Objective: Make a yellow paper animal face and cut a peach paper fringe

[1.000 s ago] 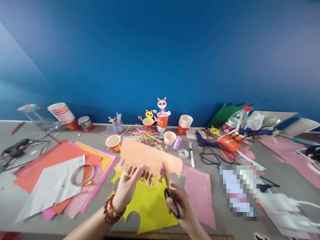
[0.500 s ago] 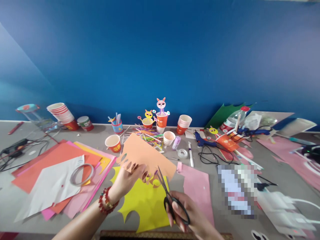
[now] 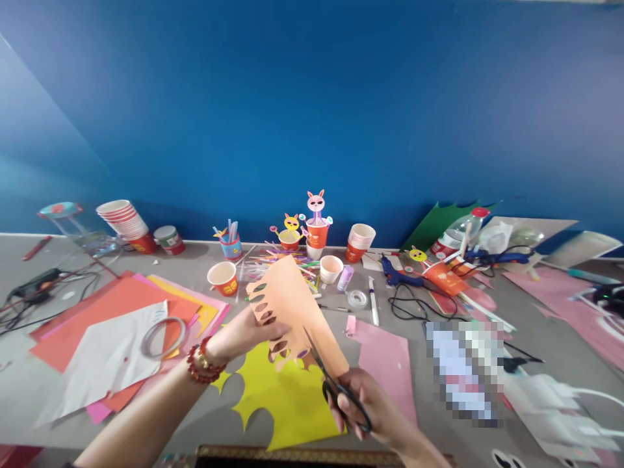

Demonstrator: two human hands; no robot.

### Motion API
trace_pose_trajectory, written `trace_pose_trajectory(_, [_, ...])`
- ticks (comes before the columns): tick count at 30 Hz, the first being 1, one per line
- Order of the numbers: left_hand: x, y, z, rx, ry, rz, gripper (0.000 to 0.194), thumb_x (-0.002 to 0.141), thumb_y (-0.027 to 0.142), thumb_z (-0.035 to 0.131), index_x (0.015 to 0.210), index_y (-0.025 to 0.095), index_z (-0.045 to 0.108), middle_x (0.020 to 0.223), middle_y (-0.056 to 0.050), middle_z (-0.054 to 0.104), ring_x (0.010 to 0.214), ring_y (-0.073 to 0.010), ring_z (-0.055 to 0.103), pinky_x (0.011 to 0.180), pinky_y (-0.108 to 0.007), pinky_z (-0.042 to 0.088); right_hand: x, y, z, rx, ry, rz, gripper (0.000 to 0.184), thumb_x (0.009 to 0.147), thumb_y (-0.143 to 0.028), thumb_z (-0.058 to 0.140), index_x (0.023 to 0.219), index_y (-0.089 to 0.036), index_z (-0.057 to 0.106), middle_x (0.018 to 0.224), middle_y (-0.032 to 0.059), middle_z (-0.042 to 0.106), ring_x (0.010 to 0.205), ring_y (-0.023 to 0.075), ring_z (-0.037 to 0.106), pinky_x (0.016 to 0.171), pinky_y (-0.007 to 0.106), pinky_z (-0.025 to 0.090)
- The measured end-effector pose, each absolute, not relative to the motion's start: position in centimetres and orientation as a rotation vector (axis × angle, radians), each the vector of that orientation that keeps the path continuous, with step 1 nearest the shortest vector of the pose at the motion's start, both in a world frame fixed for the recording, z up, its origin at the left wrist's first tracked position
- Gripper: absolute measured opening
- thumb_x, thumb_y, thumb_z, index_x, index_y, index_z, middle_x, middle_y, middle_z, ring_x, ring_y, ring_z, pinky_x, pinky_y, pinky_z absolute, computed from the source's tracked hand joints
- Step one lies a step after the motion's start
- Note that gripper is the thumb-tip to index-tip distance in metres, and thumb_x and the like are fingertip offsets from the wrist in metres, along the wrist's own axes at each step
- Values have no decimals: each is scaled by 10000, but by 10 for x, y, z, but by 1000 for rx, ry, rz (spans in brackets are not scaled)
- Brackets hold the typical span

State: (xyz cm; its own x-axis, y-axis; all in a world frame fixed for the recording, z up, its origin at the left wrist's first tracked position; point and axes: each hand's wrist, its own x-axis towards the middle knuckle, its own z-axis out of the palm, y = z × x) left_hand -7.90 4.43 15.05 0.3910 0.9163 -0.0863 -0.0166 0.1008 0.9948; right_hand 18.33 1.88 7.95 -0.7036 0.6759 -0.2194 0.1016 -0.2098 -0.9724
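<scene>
My left hand [image 3: 251, 335] pinches a sheet of orange paper [image 3: 295, 296] by its lower left edge, where a row of rounded cut-outs runs. Black-handled scissors [image 3: 325, 377] are in my right hand [image 3: 363, 400], fingers through the loops. Their blades lie over the lower part of the orange sheet, pointing up and left; whether they bite into the paper I cannot tell. Under both hands is a yellow sheet [image 3: 287, 409] with scalloped cut edges, flat on the table.
Layered coloured paper with a tape roll [image 3: 163, 338] lies left. Paper cups [image 3: 223, 278], straws and two animal-faced cup figures [image 3: 316, 227] stand behind. To the right are pink paper [image 3: 385, 370], a blue glue gun [image 3: 397, 272], its cable, and a white power strip [image 3: 550, 409].
The orange sheet has turned clockwise, so its cut edge faces more to the left. My left hand has shifted slightly with it. The scissors stay at the sheet's lower part.
</scene>
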Motion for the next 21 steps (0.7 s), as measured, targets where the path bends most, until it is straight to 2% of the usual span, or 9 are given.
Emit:
trace_pose_trajectory(7, [-81, 51, 156, 1295, 862, 802, 255, 853, 356, 670, 758, 134, 588, 585, 1, 610, 467, -98, 534, 447, -206, 420, 178, 18, 75, -961, -1616, 1901, 624, 698, -774, 611, 699, -156, 524, 489, -11, 571, 305, 25, 350, 294, 139, 272])
trace_pose_trajectory(12, [-72, 47, 132, 938, 755, 1111, 265, 847, 403, 682, 877, 155, 593, 747, -10, 600, 616, -123, 584, 526, -223, 477, 173, 16, 71, -965, -1476, 1860, 623, 706, -784, 593, 742, -171, 492, 492, -22, 572, 294, 16, 325, 294, 132, 236])
trace_pose_trajectory(14, [-65, 43, 119, 744, 629, 1190, 291, 862, 450, 643, 870, 163, 593, 717, 1, 549, 631, -131, 575, 541, -234, 479, 170, 15, 70, -961, -1408, 1873, 631, 706, -790, 588, 757, -168, 494, 502, -28, 565, 297, 10, 313, 298, 129, 229])
trace_pose_trajectory(16, [-58, 38, 108, 683, 587, 1258, 251, 870, 408, 631, 927, 164, 618, 737, -8, 552, 642, -125, 563, 548, -222, 461, 168, 14, 69, -956, -1346, 1882, 627, 713, -783, 591, 772, -165, 499, 513, -30, 563, 303, 5, 306, 306, 127, 225])
trace_pose_trajectory(19, [-47, 27, 94, 831, 690, 1326, 181, 846, 245, 674, 1009, 170, 653, 824, -18, 602, 630, -83, 524, 571, -187, 436, 163, 12, 66, -914, -1279, 1869, 609, 728, -767, 593, 774, -167, 502, 510, -34, 557, 300, 2, 291, 307, 130, 210])
trace_pose_trajectory(21, [-41, 19, 89, 980, 770, 1294, 271, 837, 214, 703, 1102, 194, 650, 911, -35, 640, 709, -95, 556, 623, -185, 452, 159, 11, 62, -902, -1257, 1834, 591, 744, -755, 590, 757, -171, 499, 508, -34, 553, 298, 2, 291, 307, 133, 208])
